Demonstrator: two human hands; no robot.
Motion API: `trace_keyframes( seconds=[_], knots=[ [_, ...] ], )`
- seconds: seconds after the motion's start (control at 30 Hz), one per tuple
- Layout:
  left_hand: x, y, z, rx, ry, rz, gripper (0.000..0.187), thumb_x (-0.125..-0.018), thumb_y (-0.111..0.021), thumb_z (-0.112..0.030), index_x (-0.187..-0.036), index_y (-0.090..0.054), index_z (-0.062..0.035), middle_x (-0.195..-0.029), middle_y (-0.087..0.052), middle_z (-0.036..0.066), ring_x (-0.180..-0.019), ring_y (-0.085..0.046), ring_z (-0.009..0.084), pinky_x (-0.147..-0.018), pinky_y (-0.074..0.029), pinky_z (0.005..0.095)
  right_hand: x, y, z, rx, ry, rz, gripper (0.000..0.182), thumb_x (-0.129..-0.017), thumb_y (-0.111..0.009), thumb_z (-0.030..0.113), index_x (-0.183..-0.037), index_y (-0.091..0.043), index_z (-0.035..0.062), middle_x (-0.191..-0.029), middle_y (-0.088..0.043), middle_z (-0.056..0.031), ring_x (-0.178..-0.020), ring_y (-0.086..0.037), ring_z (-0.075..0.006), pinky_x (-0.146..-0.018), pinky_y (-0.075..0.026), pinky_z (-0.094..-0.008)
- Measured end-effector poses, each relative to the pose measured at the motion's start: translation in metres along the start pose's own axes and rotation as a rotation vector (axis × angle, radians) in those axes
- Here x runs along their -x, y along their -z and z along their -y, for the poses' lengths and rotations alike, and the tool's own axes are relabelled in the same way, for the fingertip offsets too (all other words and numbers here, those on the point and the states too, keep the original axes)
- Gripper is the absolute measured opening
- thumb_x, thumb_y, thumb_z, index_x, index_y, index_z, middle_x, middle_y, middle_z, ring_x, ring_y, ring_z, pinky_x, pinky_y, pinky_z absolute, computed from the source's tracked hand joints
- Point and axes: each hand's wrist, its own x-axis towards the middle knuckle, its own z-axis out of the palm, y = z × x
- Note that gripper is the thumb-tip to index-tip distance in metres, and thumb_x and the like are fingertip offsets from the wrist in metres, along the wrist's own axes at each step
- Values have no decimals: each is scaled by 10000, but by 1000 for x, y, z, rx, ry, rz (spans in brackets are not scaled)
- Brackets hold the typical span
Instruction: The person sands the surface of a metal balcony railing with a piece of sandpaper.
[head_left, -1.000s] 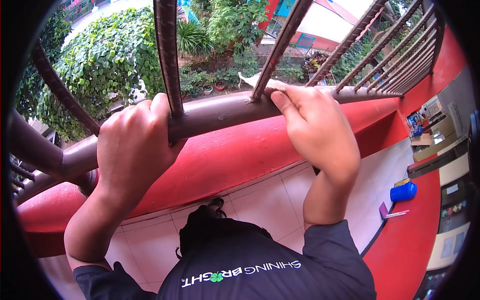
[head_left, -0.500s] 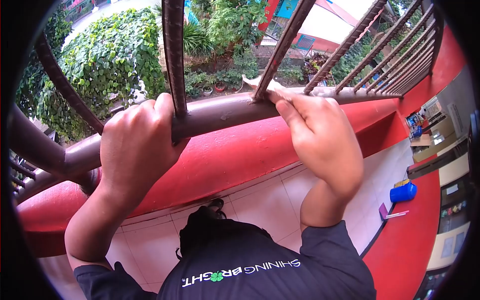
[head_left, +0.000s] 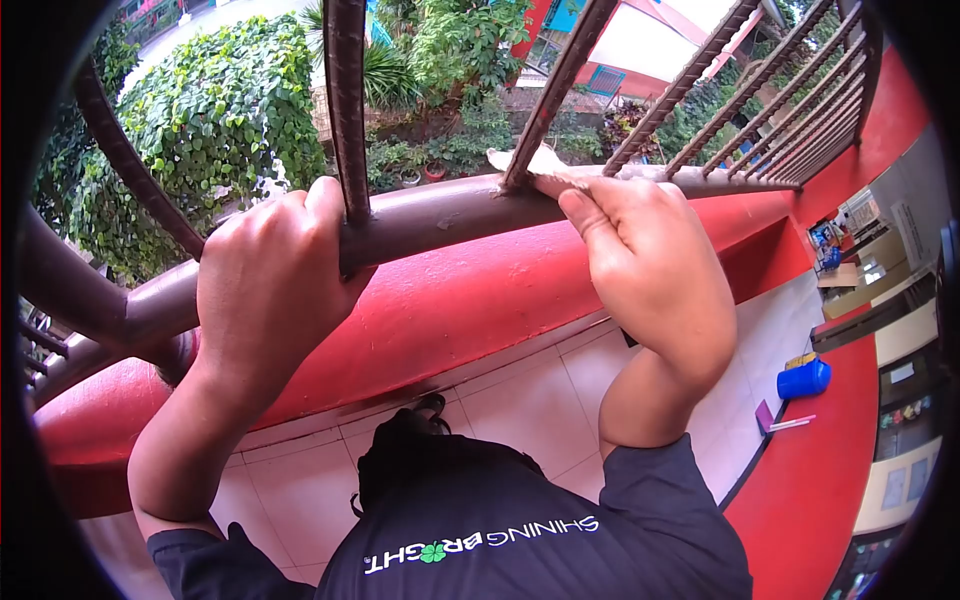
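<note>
My left hand [head_left: 268, 270] is closed around the brown metal rail [head_left: 440, 222], just left of an upright bar [head_left: 347, 110]. My right hand [head_left: 665, 265] pinches a thin pale sheet, which looks like sandpaper [head_left: 560, 181], between thumb and fingers. The sheet lies along the top of the rail and passes behind the foot of a second ribbed bar [head_left: 560, 90]. Its whitish corner sticks out on the left of that bar. A light, worn patch shows on the rail around the bar's foot. The fingertips of both hands are partly hidden.
Below the rail runs a red ledge [head_left: 480, 320] above a pale tiled floor [head_left: 520, 400]. More bars continue to the right. A blue container [head_left: 804, 378] and a purple dustpan-like item [head_left: 765, 416] sit at the right. Leafy plants [head_left: 220, 130] grow beyond the railing.
My right hand has shifted slightly to the right with the sheet, and more of the sheet's pale face shows behind the bar. My left hand keeps its grip on the rail.
</note>
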Motion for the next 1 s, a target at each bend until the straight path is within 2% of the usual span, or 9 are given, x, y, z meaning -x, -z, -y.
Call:
trace_keyframes(
  seconds=[0.13, 0.2, 0.23, 0.27, 0.4, 0.43, 0.57, 0.6, 1.0],
  knots=[
    [0, 2, -2, -4, 2, 11, 397, -804, -862, -339, -993, -649, -62, -842, -695, 133, -792, -720, 366, -732, -574, 491, -27, -15, -19, 13, 31, 58, 245, -1009, -607, 207, -1093, -763, 38, -957, -724, -256, -964, -679, -463, -846, -528, -543],
    [-1, 2, 1, -30, -92, -84, 337, -864, -794, -328, -895, -594, -59, -742, -686, 145, -709, -727, 340, -642, -575, 457, -6, -11, -10, 17, 57, -29, 260, -1015, -599, 222, -1076, -769, 34, -961, -723, -257, -967, -679, -462, -851, -529, -534],
    [-2, 2, 1, -29, -89, -83, 337, -864, -794, -328, -895, -594, -59, -742, -686, 145, -709, -727, 340, -642, -575, 457, 0, -8, -4, 25, 76, -99, 279, -1021, -590, 236, -1059, -776, 31, -965, -723, -259, -969, -679, -462, -857, -530, -525],
    [-1, 2, 1, -27, -91, -89, 333, -863, -792, -326, -889, -595, -58, -743, -686, 145, -708, -726, 341, -644, -576, 456, -5, -3, 3, 64, -36, 12, 284, -1025, -595, 244, -1073, -773, 28, -957, -720, -263, -962, -674, -472, -864, -527, -521],
    [0, 5, -1, -9, -86, -76, 328, -861, -788, -324, -875, -598, -57, -751, -688, 146, -703, -723, 343, -646, -579, 453, -24, -11, -13, 34, -18, 71, 261, -1012, -614, 221, -1072, -781, 30, -929, -718, -263, -940, -684, -467, -853, -527, -539],
    [-2, 6, 0, -17, -79, -84, 328, -861, -788, -324, -875, -598, -57, -751, -688, 146, -703, -723, 343, -646, -579, 453, -11, -9, -11, 118, 39, -34, 293, -1029, -589, 233, -1013, -788, 19, -925, -716, -260, -936, -686, -459, -854, -524, -526],
    [1, 5, 0, -14, -112, -85, 316, -854, -785, -307, -872, -599, -51, -752, -687, 143, -696, -721, 336, -637, -581, 450, -25, -27, -18, 72, 37, -37, 279, -1027, -602, 240, -1066, -789, 37, -986, -731, -245, -969, -687, -447, -862, -520, -526],
    [1, 6, 0, -16, -105, -71, 316, -856, -784, -306, -873, -599, -50, -750, -687, 143, -693, -721, 334, -633, -581, 449, -34, -20, -15, 39, -51, 85, 281, -1026, -604, 247, -1072, -786, 38, -957, -728, -248, -955, -685, -454, -849, -524, -526],
    [0, 5, 2, -4, -94, -69, 325, -869, -783, -313, -885, -596, -49, -757, -698, 147, -696, -726, 337, -630, -580, 449, 3, 7, 7, -40, -61, 48, 314, -1032, -584, 255, -1022, -776, 6, -947, -722, -259, -961, -682, -456, -863, -525, -522]
  ],
)
